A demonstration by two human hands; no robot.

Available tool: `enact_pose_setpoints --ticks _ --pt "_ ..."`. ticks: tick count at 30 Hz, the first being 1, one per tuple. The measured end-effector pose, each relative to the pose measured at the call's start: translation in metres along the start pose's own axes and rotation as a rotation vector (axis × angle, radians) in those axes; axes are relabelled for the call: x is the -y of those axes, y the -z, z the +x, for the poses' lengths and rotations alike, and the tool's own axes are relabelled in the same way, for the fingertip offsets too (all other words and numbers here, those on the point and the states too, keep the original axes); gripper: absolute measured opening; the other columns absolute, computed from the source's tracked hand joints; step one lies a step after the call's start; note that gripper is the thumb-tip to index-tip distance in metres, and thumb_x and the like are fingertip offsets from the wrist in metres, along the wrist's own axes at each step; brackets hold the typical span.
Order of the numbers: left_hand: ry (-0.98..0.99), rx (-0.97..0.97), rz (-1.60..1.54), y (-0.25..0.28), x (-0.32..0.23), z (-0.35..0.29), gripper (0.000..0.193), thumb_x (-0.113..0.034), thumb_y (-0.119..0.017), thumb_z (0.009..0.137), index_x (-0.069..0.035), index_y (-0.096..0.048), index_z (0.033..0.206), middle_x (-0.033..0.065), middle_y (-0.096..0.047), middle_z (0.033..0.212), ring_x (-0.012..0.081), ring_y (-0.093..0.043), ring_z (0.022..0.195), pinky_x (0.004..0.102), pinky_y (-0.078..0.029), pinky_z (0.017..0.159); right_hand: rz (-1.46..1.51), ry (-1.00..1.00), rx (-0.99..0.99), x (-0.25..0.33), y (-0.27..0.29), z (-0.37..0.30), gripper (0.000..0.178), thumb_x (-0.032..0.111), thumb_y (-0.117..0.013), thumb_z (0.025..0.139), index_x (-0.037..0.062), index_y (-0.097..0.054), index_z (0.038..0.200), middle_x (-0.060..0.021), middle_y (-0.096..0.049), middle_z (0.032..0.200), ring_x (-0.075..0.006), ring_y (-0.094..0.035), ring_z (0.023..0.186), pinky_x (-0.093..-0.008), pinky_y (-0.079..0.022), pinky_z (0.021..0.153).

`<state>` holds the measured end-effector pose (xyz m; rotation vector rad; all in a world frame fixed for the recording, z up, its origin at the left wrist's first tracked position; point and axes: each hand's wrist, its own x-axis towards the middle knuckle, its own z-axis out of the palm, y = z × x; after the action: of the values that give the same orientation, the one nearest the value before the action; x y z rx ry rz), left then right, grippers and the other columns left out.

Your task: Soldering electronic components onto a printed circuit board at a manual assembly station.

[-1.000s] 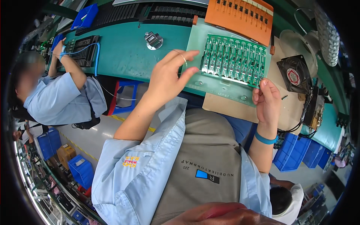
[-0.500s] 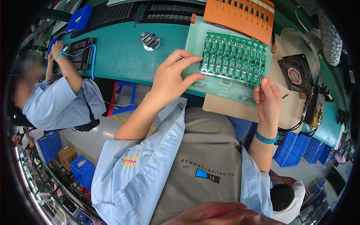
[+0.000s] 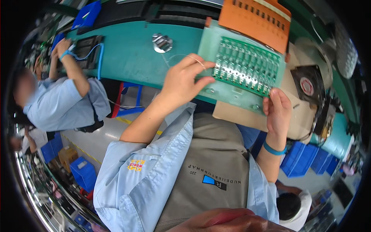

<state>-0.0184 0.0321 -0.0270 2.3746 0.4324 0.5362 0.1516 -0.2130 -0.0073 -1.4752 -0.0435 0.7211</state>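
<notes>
With the left hand (image 3: 182, 79) half-open at the left edge of the pale-green plate (image 3: 243, 99), pinched with the right hand (image 3: 278, 107), by that plate's right edge, a corner of the green circuit-board panel (image 3: 247, 66) over it, probably light, stiff, fragile, best held by its edges.

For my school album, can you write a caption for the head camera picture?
Left hand open, right hand pinching a corner of a green circuit board, near a black fan.
</notes>
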Motion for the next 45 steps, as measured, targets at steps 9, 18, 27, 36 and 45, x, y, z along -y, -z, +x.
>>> enact_pose_setpoints --ticks 9,18,27,36,45 --pt "-0.204 0.033 0.250 -0.013 0.007 0.000 0.029 -0.024 -0.075 0.085 -0.014 -0.063 0.109 0.0034 -0.054 0.105 0.0242 -0.065 0.083 0.0361 -0.057 0.068 -0.306 0.045 -0.047 -0.008 0.020 -0.005 0.022 0.025 -0.058 0.105 0.0090 -0.063 0.091 0.0011 -0.056 0.068 -0.0060 -0.046 0.055 -0.0190 -0.036 0.049" --pt "-0.174 0.030 0.301 -0.006 0.001 -0.003 0.025 -0.024 -0.075 0.084 -0.011 -0.064 0.102 0.0054 -0.053 0.099 0.0233 -0.065 0.078 0.0362 -0.056 0.064 -0.741 0.093 -0.068 -0.022 0.030 0.024 0.043 0.039 -0.049 0.106 0.0035 -0.068 0.092 -0.0072 -0.066 0.072 -0.0232 -0.062 0.068 -0.0343 -0.049 0.067" --pt "-0.096 -0.030 0.308 -0.011 -0.005 0.005 0.013 -0.019 -0.077 0.077 -0.007 -0.072 0.081 0.0090 -0.061 0.087 0.0283 -0.066 0.070 0.0399 -0.054 0.057 -0.641 0.053 -0.018 -0.010 0.015 0.019 0.035 0.029 -0.050 0.104 0.0032 -0.064 0.086 -0.0059 -0.063 0.073 -0.0213 -0.057 0.067 -0.0337 -0.047 0.067" --pt "-0.080 0.138 0.322 -0.008 -0.014 0.015 0.007 -0.018 -0.072 0.079 -0.011 -0.072 0.082 0.0058 -0.064 0.089 0.0286 -0.066 0.077 0.0404 -0.055 0.065 -0.727 0.281 -0.093 -0.013 0.016 -0.004 0.024 0.018 -0.061 0.101 0.0014 -0.066 0.084 -0.0042 -0.058 0.065 -0.0107 -0.046 0.051 -0.0259 -0.039 0.048" --pt "-0.124 -0.009 0.334 0.000 -0.014 0.009 0.024 -0.019 -0.076 0.081 -0.016 -0.077 0.105 -0.0014 -0.063 0.096 0.0215 -0.066 0.070 0.0341 -0.050 0.059 -0.734 0.416 -0.246 -0.022 0.001 0.009 0.014 0.011 -0.075 0.090 -0.0025 -0.072 0.092 -0.0066 -0.069 0.070 -0.0147 -0.058 0.059 -0.0279 -0.049 0.058"
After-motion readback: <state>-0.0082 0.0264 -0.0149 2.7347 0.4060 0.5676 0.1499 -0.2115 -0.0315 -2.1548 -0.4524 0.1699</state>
